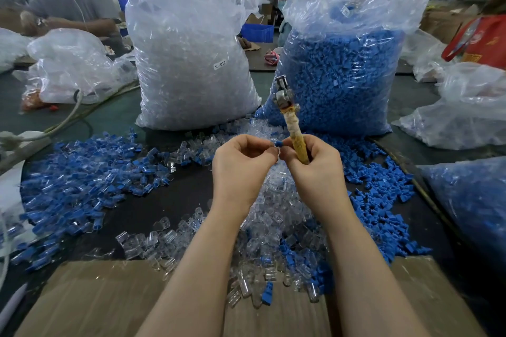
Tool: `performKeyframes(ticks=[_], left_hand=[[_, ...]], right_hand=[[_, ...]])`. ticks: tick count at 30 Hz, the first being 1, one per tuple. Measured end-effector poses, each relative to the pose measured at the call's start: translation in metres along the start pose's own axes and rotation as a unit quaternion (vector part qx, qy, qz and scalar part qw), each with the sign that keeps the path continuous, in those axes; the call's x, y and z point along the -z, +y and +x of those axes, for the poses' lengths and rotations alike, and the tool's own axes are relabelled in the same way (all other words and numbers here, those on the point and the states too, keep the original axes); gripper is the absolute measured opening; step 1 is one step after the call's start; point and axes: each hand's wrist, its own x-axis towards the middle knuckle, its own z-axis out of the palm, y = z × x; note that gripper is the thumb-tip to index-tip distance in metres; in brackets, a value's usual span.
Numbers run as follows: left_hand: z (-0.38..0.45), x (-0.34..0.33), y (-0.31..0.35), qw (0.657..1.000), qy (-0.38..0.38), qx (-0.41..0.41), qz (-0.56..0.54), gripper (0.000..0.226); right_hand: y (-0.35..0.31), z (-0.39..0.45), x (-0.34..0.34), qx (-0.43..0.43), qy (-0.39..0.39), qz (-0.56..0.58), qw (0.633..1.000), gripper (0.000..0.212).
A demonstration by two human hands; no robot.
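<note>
Right now the small blue plug point(278, 143) sits raised above the middle of the worktable point(169, 200), pinched between the fingertips of both hands where they meet. The left hand point(240, 169) is curled tight, thumb and forefinger closed on what looks like a clear shell point(274, 149), though most of it is hidden behind the fingers. The right hand point(315, 169) nips the plug with its thumb and forefinger while its other fingers wrap the taped handle of a tool point(297, 137), whose metal head points up and away. I'd say this is the fitting step: plug being started into shell. The next move calls for lining the two up squarely and pressing the plug home, perhaps with the tool, without letting either small part slip. Under the wrists lies a heap of loose clear shells point(273, 216), spilling onto a cardboard sheet point(95, 295) along the near edge. Loose blue plugs point(383, 200) spread toward the right edge, and a wide scatter of joined pieces point(82, 172) covers the left side. Toward the far edge stand two big plastic sacks, the bag of clear shells point(191, 63) and the bag of blue plugs point(336, 76). Another worker point(68, 0) sits at the far left corner, with more benches blurred beyond.
</note>
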Motion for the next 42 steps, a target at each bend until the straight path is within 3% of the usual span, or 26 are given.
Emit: performKeyframes(ticks=[8, 14, 18, 23, 42], left_hand=[[0.001, 0.000, -0.005, 0.999, -0.001, -0.027, 0.030, 0.008], [0.005, 0.008, -0.004, 0.993, -0.020, 0.016, -0.118, 0.003], [0.008, 0.015, -0.002, 0.981, -0.005, 0.013, -0.195, 0.008], [0.012, 0.022, -0.003, 0.979, 0.012, -0.011, -0.202, 0.009], [0.016, 0.033, -0.007, 0.986, 0.003, -0.065, -0.150, 0.010]], right_hand=[[-0.004, 0.000, 0.004, -0.017, -0.033, -0.002, 0.999, 0.014], [0.002, 0.002, 0.021, -0.073, -0.149, -0.024, 0.986, 0.008], [0.001, 0.001, 0.028, -0.102, -0.206, -0.057, 0.972, 0.027], [0.000, 0.001, 0.028, -0.106, -0.246, -0.085, 0.960, 0.039], [0.000, -0.001, 0.020, -0.083, -0.261, -0.116, 0.955, 0.025]])
